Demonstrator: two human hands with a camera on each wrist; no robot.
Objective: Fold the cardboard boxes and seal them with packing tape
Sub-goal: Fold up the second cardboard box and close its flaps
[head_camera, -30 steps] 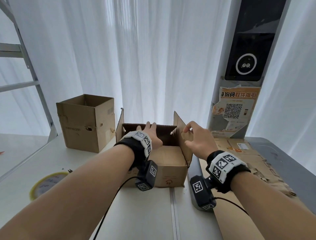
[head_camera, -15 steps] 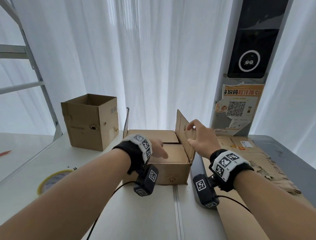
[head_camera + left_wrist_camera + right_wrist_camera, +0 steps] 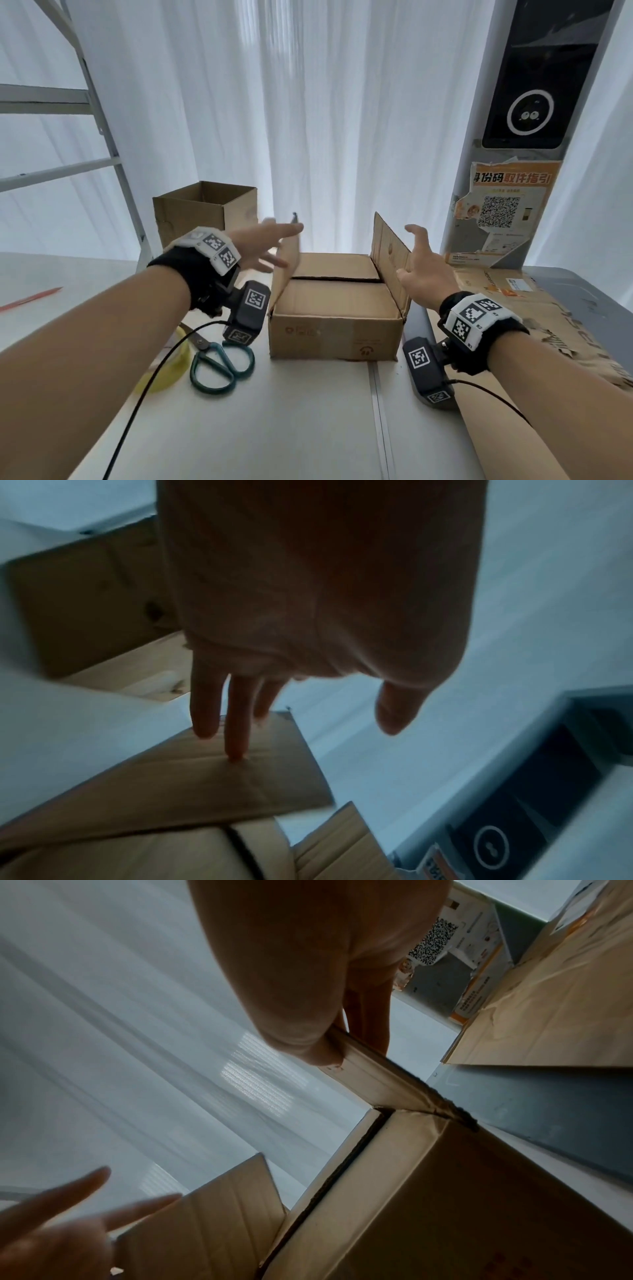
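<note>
1. The box (image 3: pixel 334 305) stands on the bench (image 3: pixel 274 428) between the two arms. A second ago its top was open and both hands reached inside; now the two inner flaps lie flat, with a dark seam between them.
2. The two side flaps are not down: the left flap (image 3: pixel 287 265) and the right flap (image 3: pixel 390 253) both stand up.
3. The left hand (image 3: pixel 260 248) has moved from the inner flap to the outside of the left flap. Its fingers are straight, and in the wrist view the fingertips (image 3: pixel 236 753) touch the cardboard, gripping nothing.
4. The right hand (image 3: pixel 419 263) is at the right flap. Thumb and fingers seem to pinch its edge in the wrist view (from the head view it looks rather open).
5. My judgement: the next step is to push both side flaps inward until they meet.
6. For sealing, the tape (image 3: pixel 171 370) and scissors (image 3: pixel 222 363) lie left of the box; an open second box (image 3: pixel 205 212) waits behind.
</note>
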